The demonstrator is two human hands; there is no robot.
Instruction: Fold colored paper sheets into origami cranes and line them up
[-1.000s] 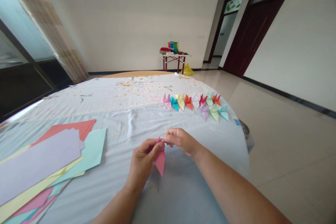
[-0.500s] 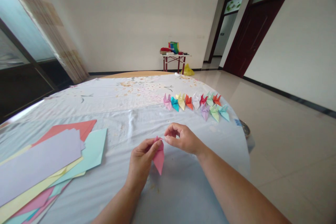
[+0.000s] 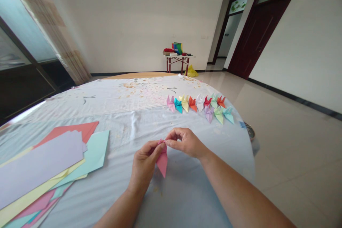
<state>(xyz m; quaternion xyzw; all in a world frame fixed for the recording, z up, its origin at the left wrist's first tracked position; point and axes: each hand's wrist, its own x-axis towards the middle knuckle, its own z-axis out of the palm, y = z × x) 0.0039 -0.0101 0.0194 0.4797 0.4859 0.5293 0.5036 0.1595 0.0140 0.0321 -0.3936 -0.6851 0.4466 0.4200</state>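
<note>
A pink folded paper crane [image 3: 162, 164] hangs point-down over the near part of the table. My left hand [image 3: 146, 156] pinches its upper part between thumb and fingers. At its top right, my right hand [image 3: 185, 141] has thumb and forefinger closed together on a narrow tip of the same pink paper; the fingertips partly hide that tip. Beyond my right hand stand several finished paper cranes [image 3: 209, 114] in two uneven rows, in purple, blue, yellow, orange, white, red and green.
Sheets of coloured paper [image 3: 40, 165] lie in a loose stack at the left. A pale flowered cloth [image 3: 112, 114] covers the round table. Farther off, a small side table [image 3: 178, 57] holds several items, with a yellow plastic bag [image 3: 191, 71] on the floor beside it.
My right hand has moved slightly left and down, its fingertips now meeting the crane's upper tip. My left hand keeps its pinch in nearly the same place.
</note>
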